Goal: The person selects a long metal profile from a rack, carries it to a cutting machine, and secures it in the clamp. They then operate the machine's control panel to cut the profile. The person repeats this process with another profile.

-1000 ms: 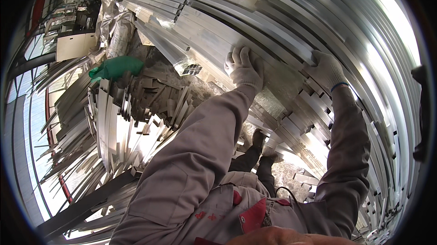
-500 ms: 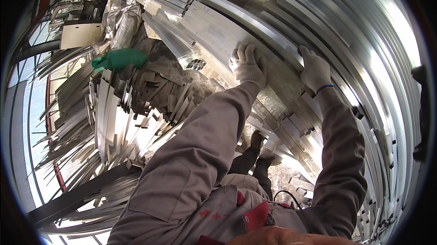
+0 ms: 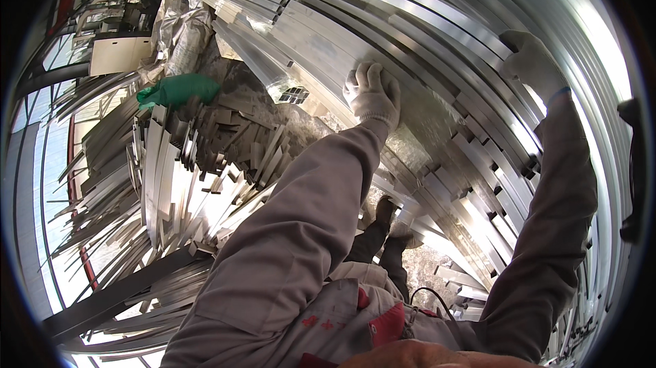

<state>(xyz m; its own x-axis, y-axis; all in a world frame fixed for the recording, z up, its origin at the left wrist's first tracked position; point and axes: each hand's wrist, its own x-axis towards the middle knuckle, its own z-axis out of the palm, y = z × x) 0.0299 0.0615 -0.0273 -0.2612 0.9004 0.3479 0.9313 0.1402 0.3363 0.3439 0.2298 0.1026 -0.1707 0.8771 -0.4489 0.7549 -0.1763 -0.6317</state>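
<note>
Long silvery metal profiles point(image 3: 321, 36) lie side by side in a stack in front of me and to my right. My left hand point(image 3: 372, 97), in a white knitted glove, leans on the near flat profiles with its fingers curled in and nothing visible in them. Farther right, my right hand point(image 3: 536, 67) in a white glove is closed over a long metal profile point(image 3: 478, 32). Its fingertips are partly hidden behind the profile. Clear plastic film point(image 3: 413, 153) lies by the profiles just below my left hand.
On the left is a heap of metal offcuts point(image 3: 160, 176), with a green bag point(image 3: 179, 90) and a crumpled silvery sack point(image 3: 184, 33) behind it. A cream box point(image 3: 119, 53) stands at the far left. My shoes point(image 3: 387, 209) are on the floor between heap and stack.
My right hand has moved right and away across the stack, and a long profile has shifted with it. More profile ends now show between my hands. My left hand has stayed in place.
</note>
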